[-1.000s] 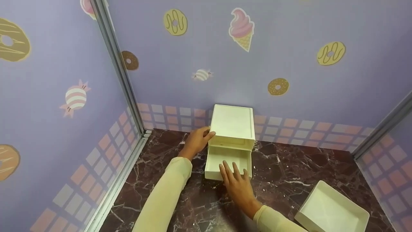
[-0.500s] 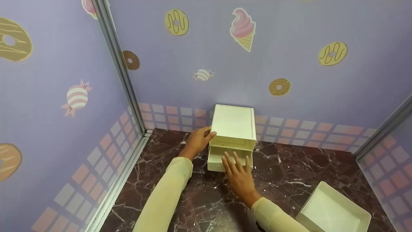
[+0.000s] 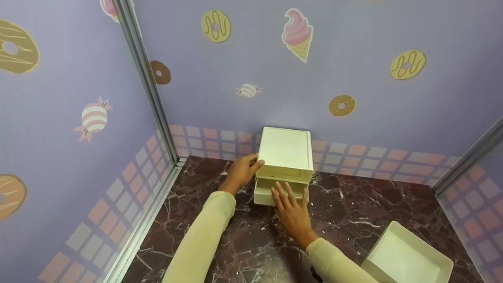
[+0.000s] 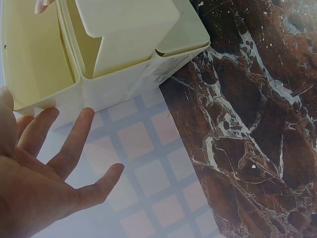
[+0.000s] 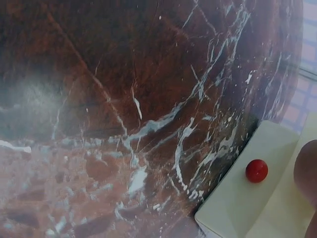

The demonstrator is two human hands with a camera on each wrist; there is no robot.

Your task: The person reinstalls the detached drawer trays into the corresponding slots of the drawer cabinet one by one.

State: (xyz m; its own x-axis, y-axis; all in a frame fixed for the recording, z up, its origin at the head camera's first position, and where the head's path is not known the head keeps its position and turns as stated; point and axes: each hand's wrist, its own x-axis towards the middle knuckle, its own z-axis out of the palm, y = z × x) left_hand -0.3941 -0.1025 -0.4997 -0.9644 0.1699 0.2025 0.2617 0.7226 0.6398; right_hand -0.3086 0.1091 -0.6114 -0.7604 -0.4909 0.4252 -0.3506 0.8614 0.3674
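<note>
The wall (image 3: 243, 102), lilac and printed with sweets, rose just behind the cabinet (image 3: 285, 147), and dark marble (image 3: 346, 204) spread beneath it and out to both sides. The cabinet itself stood upright, its upper slot hollow. To the right of the cabinet, well apart and nearer to me, the tray (image 3: 410, 255) lay hollow side up, partly cut off from sight. The drawer (image 3: 264, 198) sat in the cabinet's lower slot, sticking part of the way out of its front. My right hand (image 3: 294, 216) lay over the drawer's front edge, fingers straight and fanned wide, clasping nothing; how hard it pressed I could not tell. My left hand (image 3: 240, 171) was at the cabinet's left side, its fingers spread and relaxed, fingertips touching the casing near the front corner. To my mind that brace mattered: the casing looked light enough to slide or twist unless held against any force on the drawer. I judged a level, centred palm best, with fingertips clear of the slot's lip. Smallest was the red knob (image 5: 256, 171), on what looked like the drawer's face, a fair mark for the middle.
</note>
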